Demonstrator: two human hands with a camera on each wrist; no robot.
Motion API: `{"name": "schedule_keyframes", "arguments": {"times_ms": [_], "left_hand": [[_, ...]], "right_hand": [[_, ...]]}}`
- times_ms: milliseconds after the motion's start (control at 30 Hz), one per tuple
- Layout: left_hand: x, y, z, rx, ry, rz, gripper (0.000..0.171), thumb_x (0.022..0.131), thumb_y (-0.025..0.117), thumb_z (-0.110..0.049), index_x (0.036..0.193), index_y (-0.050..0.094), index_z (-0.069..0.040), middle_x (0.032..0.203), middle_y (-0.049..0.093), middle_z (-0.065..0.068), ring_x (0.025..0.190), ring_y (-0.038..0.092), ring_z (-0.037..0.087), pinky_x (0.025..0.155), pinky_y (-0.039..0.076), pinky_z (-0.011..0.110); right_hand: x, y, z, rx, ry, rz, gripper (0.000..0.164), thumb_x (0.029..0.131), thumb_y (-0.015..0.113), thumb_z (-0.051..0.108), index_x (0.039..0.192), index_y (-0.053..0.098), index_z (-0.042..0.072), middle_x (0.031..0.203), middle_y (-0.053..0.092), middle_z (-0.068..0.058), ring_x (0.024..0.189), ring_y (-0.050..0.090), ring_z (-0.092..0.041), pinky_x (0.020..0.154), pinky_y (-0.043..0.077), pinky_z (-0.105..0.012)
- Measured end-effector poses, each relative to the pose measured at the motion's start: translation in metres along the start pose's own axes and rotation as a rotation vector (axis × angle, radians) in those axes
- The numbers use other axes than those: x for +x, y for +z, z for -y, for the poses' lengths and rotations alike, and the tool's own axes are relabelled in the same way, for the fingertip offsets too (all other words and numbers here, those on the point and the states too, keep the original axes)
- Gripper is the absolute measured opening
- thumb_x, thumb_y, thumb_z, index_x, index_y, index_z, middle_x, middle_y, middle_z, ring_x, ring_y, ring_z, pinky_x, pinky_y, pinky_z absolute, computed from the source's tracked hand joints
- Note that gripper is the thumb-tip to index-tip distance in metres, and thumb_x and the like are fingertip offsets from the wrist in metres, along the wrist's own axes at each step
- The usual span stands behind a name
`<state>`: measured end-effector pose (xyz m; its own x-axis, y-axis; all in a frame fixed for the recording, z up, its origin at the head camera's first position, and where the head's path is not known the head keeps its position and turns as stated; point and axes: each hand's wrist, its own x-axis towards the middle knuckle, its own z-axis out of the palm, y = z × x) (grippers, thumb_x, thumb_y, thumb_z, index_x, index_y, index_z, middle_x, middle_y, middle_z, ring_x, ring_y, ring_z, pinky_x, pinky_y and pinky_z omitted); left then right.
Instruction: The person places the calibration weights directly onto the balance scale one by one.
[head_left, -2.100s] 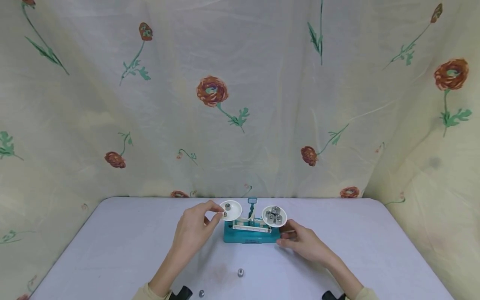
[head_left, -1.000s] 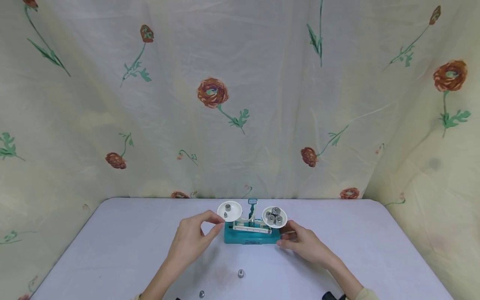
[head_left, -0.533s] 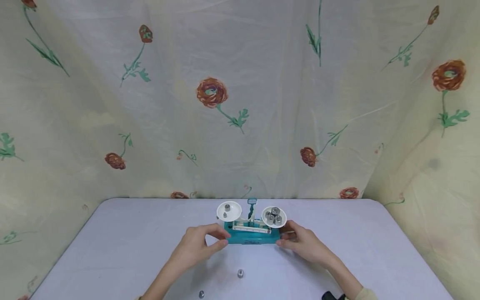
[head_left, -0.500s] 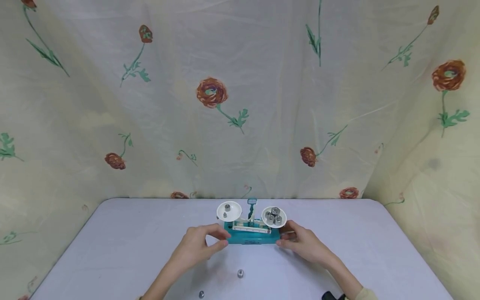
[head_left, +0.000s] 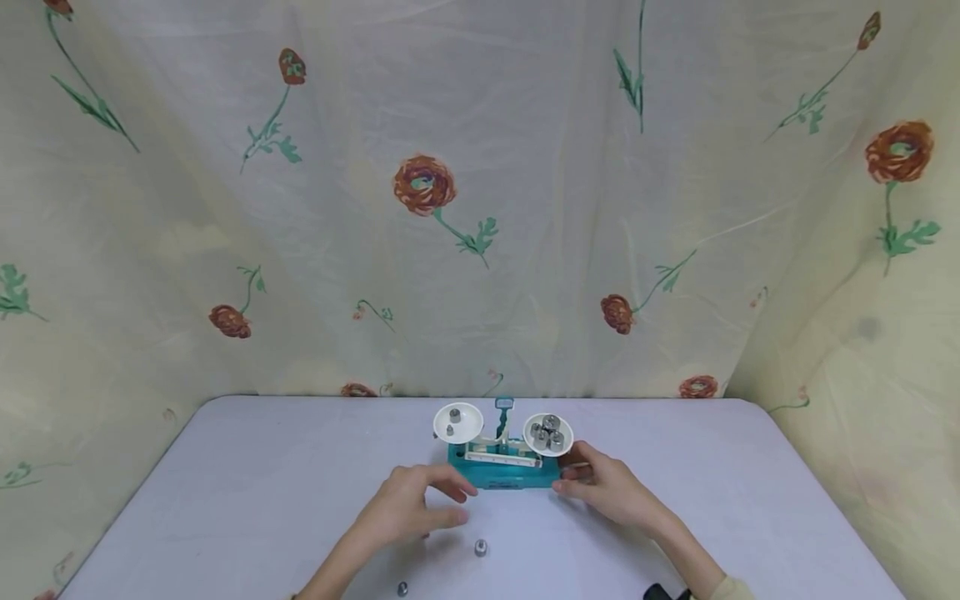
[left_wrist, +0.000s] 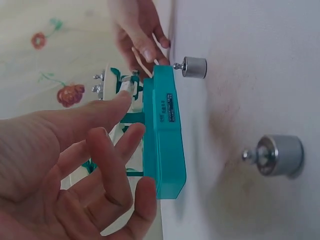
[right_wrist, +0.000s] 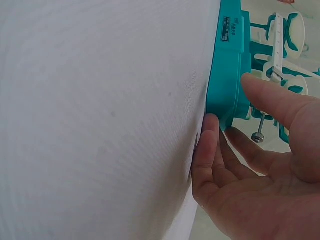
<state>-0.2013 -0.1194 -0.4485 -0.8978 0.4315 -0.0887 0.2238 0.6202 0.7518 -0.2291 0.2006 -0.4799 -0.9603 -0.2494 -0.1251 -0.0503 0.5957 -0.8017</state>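
Observation:
A teal-based balance scale [head_left: 502, 477] stands near the table's back. Its white left pan [head_left: 471, 427] carries two small metal weights, and its right pan [head_left: 567, 430] several larger ones. My right hand [head_left: 604, 485] grips the right end of the base, thumb at the front and fingers around the end, as the right wrist view shows. My left hand [head_left: 412, 504] is in front of the scale's left side, fingers loosely bent with nothing between them. Near it on the table are a knobbed metal weight [head_left: 481, 547] and a second weight [head_left: 402, 588] closer to me.
A white cloth covers the table [head_left: 247, 492]. Behind it hangs a flower-printed curtain [head_left: 510, 275], which continues along both sides. A thin metal rod with a round nut [right_wrist: 257, 136] sticks out from the scale's right end, close to my right fingers.
My left hand has let go of a small weight in the left pan, then come down toward me and right, its fingers spreading. The right hand stays at the base.

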Motion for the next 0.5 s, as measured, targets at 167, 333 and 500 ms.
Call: {"name": "schedule_keyframes", "arguments": {"times_ms": [167, 333, 500], "left_hand": [[-0.001, 0.007, -0.001, 0.015, -0.024, 0.054, 0.022, 0.090, 0.087, -0.020, 0.109, 0.080, -0.026, 0.108, 0.083, 0.000, 0.088, 0.065, 0.014, 0.060, 0.054, 0.028], [0.001, 0.014, -0.003, 0.034, -0.078, 0.095, 0.021, 0.089, 0.088, -0.020, 0.107, 0.080, -0.028, 0.104, 0.082, -0.004, 0.087, 0.063, 0.012, 0.062, 0.052, 0.027], [0.003, 0.021, -0.003, 0.064, -0.087, 0.128, 0.023, 0.087, 0.090, -0.021, 0.106, 0.080, -0.029, 0.099, 0.081, -0.008, 0.085, 0.062, 0.009, 0.065, 0.049, 0.026]], "right_hand": [[0.000, 0.000, 0.000, -0.004, -0.009, 0.000, 0.060, 0.097, 0.081, 0.026, 0.144, 0.057, -0.002, 0.139, 0.069, -0.019, 0.120, 0.071, -0.027, 0.105, 0.061, -0.050], [-0.001, 0.000, 0.000, -0.004, -0.014, -0.004, 0.059, 0.097, 0.081, 0.026, 0.144, 0.057, -0.002, 0.138, 0.069, -0.019, 0.120, 0.071, -0.027, 0.105, 0.061, -0.050], [0.000, 0.000, -0.001, -0.001, -0.016, -0.004, 0.059, 0.097, 0.081, 0.026, 0.144, 0.057, -0.002, 0.139, 0.070, -0.019, 0.120, 0.071, -0.028, 0.104, 0.061, -0.050]]}}
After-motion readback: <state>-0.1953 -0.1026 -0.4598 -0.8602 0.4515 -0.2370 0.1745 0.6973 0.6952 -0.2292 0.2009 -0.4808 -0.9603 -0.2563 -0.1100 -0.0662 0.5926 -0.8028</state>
